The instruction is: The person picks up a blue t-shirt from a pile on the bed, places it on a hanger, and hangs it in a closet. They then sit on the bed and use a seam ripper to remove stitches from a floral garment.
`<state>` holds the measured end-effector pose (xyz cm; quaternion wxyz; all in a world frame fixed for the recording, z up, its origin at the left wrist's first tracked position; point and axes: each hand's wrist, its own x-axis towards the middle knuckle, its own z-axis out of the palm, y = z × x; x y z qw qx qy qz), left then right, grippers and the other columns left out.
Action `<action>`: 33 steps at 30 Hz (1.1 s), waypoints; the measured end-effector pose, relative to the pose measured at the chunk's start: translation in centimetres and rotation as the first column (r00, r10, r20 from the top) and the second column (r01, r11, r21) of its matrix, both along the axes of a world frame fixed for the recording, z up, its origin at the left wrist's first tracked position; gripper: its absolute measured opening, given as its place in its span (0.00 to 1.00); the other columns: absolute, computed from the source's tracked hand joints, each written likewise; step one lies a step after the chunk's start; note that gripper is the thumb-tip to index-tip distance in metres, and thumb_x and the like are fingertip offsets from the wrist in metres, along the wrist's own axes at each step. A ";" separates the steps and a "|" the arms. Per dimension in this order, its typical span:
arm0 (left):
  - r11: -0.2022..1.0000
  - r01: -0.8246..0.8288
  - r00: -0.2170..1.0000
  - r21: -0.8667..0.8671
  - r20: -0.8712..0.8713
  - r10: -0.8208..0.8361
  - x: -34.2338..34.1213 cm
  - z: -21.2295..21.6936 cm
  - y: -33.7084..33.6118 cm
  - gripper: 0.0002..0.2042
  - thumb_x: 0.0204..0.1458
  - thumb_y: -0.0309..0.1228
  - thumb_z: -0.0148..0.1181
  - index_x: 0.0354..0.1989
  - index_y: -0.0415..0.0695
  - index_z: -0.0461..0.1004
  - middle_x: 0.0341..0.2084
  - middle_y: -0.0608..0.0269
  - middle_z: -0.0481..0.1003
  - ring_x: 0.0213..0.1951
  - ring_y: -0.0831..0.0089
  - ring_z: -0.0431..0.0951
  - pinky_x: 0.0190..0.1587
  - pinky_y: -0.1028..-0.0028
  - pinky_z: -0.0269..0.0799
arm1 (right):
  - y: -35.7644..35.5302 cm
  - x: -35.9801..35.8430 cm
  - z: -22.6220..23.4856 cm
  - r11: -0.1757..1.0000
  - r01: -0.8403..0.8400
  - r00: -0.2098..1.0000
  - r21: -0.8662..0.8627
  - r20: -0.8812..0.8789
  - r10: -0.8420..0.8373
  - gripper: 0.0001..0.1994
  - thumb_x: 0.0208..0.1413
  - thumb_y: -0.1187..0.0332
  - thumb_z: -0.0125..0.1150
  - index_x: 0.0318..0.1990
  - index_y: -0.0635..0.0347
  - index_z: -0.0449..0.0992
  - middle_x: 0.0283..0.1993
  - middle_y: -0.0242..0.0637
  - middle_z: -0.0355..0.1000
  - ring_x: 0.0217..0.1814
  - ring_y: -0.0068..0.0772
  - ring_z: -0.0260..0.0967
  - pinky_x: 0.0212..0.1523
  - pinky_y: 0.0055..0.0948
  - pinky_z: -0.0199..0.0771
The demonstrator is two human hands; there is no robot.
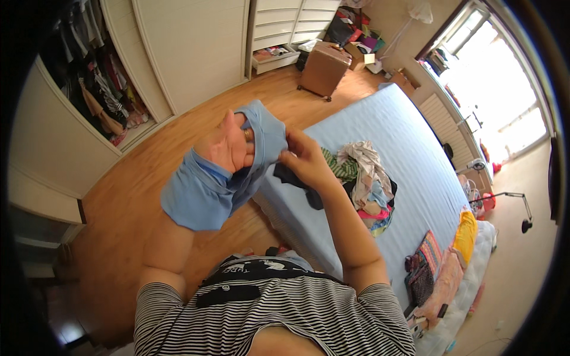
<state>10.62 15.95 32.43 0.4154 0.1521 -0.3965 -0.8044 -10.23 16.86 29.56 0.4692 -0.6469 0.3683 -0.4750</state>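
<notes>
A light blue cloth garment with banded openings is stretched between my hands above the floor, beside the bed. My left hand reaches through it, palm up and open, with cloth around the wrist and a band crossing over the fingertips. My right hand pinches the garment's right edge between thumb and fingers. Exactly what kind of garment it is cannot be made out. Behind my right forearm, a heap of mixed clothes lies on the bed, with a dark cloth piece at its left.
The bed has a light blue sheet. Folded clothes and a yellow cloth lie along its right side. A brown suitcase stands beyond, near an open drawer. At left is an open wardrobe with hanging clothes.
</notes>
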 end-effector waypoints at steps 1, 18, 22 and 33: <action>1.000 -0.024 1.000 0.009 0.010 0.024 0.9 -0.1 -0.7 0.42 0.51 0.60 0.46 0.64 0.39 0.45 0.59 0.47 0.57 0.57 0.52 0.64 0.52 0.56 0.67 | -1.0 0.6 0.3 0.999 -0.020 0.999 0.035 -0.040 0.021 0.10 0.52 0.75 0.57 0.42 0.65 0.72 0.37 0.30 0.71 0.42 0.22 0.66 0.45 0.24 0.66; 0.428 -0.258 0.458 -0.866 0.280 0.844 6.3 -0.6 1.8 0.23 0.57 0.34 0.49 0.59 0.37 0.59 0.52 0.53 0.67 0.52 0.64 0.69 0.54 0.68 0.67 | -13.1 -12.3 4.7 0.946 0.316 0.931 0.074 0.167 -0.324 0.08 0.51 0.75 0.57 0.38 0.66 0.76 0.31 0.30 0.73 0.28 0.18 0.68 0.30 0.17 0.68; 0.449 -0.301 0.475 -0.841 0.275 0.836 5.2 -0.7 1.5 0.23 0.57 0.34 0.49 0.59 0.37 0.58 0.53 0.53 0.66 0.53 0.64 0.68 0.55 0.68 0.66 | -12.2 -11.8 5.5 0.979 0.203 0.969 0.018 0.141 -0.204 0.09 0.51 0.76 0.56 0.40 0.63 0.76 0.34 0.30 0.73 0.31 0.18 0.68 0.33 0.17 0.68; 0.561 -0.311 0.571 -0.767 0.322 0.756 0.6 -1.2 0.3 0.23 0.58 0.35 0.46 0.61 0.39 0.55 0.56 0.54 0.64 0.55 0.64 0.66 0.56 0.67 0.64 | -6.3 -1.8 6.2 0.979 -0.201 0.906 -0.016 -0.382 0.180 0.14 0.55 0.63 0.57 0.37 0.68 0.78 0.33 0.33 0.75 0.35 0.18 0.67 0.38 0.19 0.66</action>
